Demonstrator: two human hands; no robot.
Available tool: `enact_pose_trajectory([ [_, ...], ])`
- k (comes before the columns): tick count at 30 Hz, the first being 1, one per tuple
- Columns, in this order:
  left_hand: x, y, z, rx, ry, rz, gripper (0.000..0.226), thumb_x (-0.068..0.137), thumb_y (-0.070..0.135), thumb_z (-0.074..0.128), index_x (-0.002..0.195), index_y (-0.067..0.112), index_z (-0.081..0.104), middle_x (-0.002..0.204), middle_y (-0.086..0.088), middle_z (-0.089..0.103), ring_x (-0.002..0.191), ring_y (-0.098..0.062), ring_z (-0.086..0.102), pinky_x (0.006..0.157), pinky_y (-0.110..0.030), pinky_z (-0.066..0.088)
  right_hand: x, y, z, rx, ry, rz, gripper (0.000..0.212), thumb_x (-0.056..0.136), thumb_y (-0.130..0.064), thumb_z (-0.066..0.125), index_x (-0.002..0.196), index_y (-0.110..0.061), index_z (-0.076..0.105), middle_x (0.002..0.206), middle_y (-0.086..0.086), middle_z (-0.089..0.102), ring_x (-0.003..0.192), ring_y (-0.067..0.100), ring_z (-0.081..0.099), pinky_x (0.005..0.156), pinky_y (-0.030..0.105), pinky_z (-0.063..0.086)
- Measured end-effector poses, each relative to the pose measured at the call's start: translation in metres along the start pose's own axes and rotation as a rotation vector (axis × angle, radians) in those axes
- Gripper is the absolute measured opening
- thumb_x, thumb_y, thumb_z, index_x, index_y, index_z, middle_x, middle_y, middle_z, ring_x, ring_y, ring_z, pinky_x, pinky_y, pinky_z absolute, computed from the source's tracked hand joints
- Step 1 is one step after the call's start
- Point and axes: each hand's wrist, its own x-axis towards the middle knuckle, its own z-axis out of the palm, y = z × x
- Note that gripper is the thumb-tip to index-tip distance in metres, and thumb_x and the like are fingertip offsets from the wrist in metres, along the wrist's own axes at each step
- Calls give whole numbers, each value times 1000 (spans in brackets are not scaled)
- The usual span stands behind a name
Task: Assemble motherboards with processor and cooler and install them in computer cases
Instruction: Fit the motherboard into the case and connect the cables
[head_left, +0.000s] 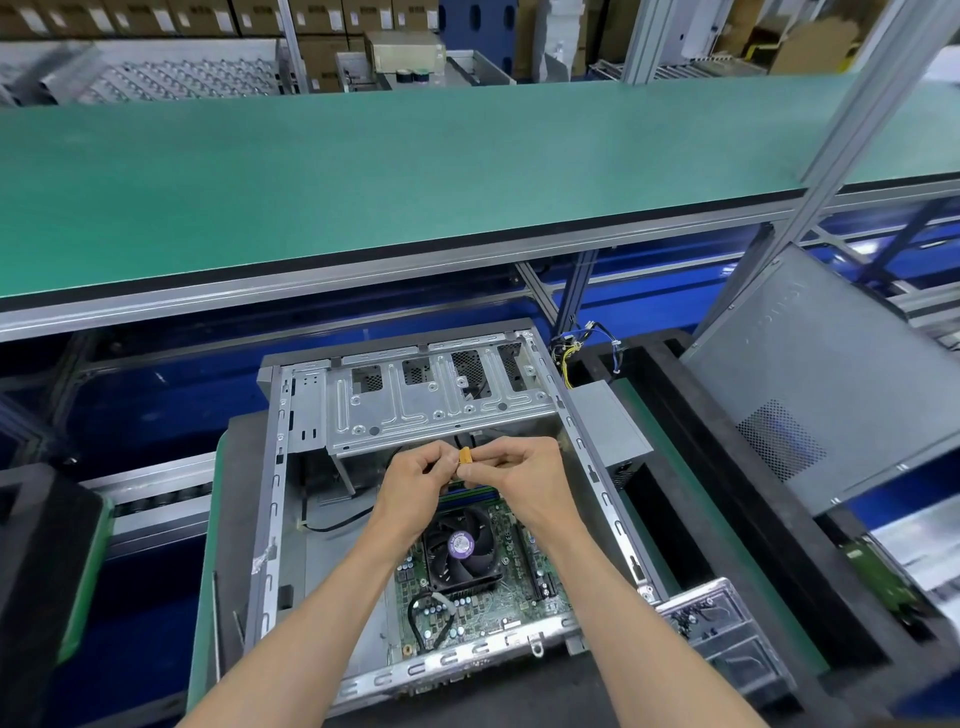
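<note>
An open grey computer case (270, 519) lies flat in front of me. Inside it sits a green motherboard (488, 608) with a black cooler fan (460, 548) that has a purple hub label. Above the board, both hands meet over a small orange connector (465, 457). My left hand (415, 491) and my right hand (519, 478) pinch it between fingertips, just below the silver drive cage (436, 400). A black cable (421, 618) loops over the board's near corner.
A grey side panel (810, 384) leans at the right. A bundle of coloured wires (571, 348) hangs behind the case. A clear plastic tray (722, 629) lies at the case's right front corner. A green shelf (415, 171) spans above.
</note>
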Motion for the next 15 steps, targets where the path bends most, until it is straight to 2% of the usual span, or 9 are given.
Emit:
enact_pose_trajectory([
  [5, 1, -2, -1, -31, 0, -4, 34, 101, 23, 57, 69, 23, 69, 57, 14, 56, 51, 0, 41, 58, -30, 31, 1, 2, 1, -2, -4, 7, 17, 73, -1, 87, 88, -6, 80, 73, 13, 75, 67, 24, 72, 68, 27, 58],
  [8, 2, -4, -1, -8, 19, 3, 37, 99, 19, 58, 65, 26, 68, 53, 16, 52, 50, 1, 41, 57, -28, 32, 1, 3, 2, -13, 12, 29, 31, 74, 0, 87, 101, -9, 76, 79, 15, 74, 69, 21, 73, 70, 25, 59],
  [11, 1, -2, -2, 13, 16, -16, 35, 100, 20, 57, 68, 23, 70, 51, 16, 51, 46, 0, 41, 55, -28, 31, 2, 5, 2, -20, -1, 45, 27, 75, -1, 85, 100, -8, 76, 86, 18, 74, 78, 29, 74, 75, 32, 62],
  [13, 0, -1, -2, 64, 46, -11, 32, 99, 21, 60, 69, 24, 73, 53, 15, 58, 47, 0, 47, 56, -29, 36, 2, 7, 2, -10, 7, 79, 21, 78, -3, 84, 98, -5, 77, 85, 16, 76, 76, 29, 74, 73, 29, 60],
  [15, -1, 1, -1, 141, 122, 38, 27, 94, 21, 66, 70, 29, 75, 63, 15, 69, 60, -2, 61, 63, -29, 48, 2, 7, 2, -12, 26, 107, 18, 81, -6, 82, 99, -4, 76, 82, 14, 76, 70, 22, 73, 69, 21, 55],
])
